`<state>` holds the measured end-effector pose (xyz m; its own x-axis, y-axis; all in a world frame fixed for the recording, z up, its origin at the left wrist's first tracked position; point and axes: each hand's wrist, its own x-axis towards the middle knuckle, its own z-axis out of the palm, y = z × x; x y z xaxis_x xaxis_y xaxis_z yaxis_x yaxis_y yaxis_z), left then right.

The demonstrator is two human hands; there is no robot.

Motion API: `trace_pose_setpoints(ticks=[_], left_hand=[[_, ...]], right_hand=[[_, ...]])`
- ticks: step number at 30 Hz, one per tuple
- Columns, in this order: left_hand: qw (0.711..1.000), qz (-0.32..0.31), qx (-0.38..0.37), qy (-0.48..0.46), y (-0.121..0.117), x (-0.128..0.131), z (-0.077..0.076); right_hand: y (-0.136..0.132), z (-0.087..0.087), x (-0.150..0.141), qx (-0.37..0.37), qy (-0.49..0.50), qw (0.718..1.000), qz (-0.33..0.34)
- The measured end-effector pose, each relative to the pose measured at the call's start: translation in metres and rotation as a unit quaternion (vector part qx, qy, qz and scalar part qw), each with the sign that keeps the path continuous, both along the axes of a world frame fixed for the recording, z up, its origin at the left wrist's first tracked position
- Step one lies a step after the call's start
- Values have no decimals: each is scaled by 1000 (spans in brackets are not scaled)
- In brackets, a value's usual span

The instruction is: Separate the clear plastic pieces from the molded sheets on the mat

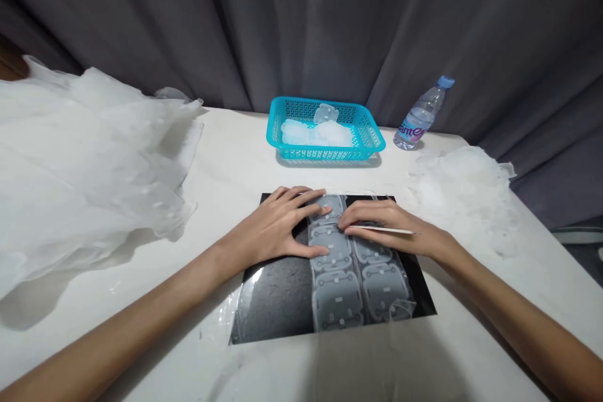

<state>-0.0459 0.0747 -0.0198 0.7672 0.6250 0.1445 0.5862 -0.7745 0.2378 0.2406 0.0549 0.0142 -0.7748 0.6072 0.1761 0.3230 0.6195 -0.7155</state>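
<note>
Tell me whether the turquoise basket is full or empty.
Neither: the turquoise basket is partly filled. Translucent pieces lie in it, yet its right end is bare.

Under my left hand (pixel 287 217), the sheet (pixel 336 292) looks like thin, glossy plastic; the dark mat (pixel 277 311) beneath shows glare at nine o'clock. The stick (pixel 386 230) in my right hand (pixel 393 217) looks smooth (wood or plastic, I cannot tell). At twelve, the basket (pixel 327 152) is perforated plastic; at one, the bottle (pixel 421 114) is clear, glossy plastic. The left heap (pixel 85 163), at ten, and the right heap (pixel 461 182), at two, look like milky film. The tabletop (pixel 188 352) is smooth, the curtain (pixel 164 25) matt cloth.
</note>
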Motion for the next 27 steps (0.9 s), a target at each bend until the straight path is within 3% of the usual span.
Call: trace_pose_setpoints(ticks=[7,13,16,21,23,25,27], left_hand=[[1000,4,-15,-17,0,1,1],[992,34,-106,-65,1,0,-2],[983,61,-135,-105,0,0,-5],[975,94,-167,-113,1,3,-6],[975,94,-183,-89,2,3,-6],[974,92,-196,-70,4,3,-5],[974,92,-197,-70,3,2,-4]], right_hand=[[-4,-10,-7,58,-31,998,16],[-8,-35,-20,226,-90,970,-24],[-5,-46,-28,266,-109,957,-38],[22,-45,-25,211,-48,975,-44],[41,-35,-17,161,24,977,-140],[57,-21,-7,137,68,955,-254],[64,-8,0,101,56,957,-268]])
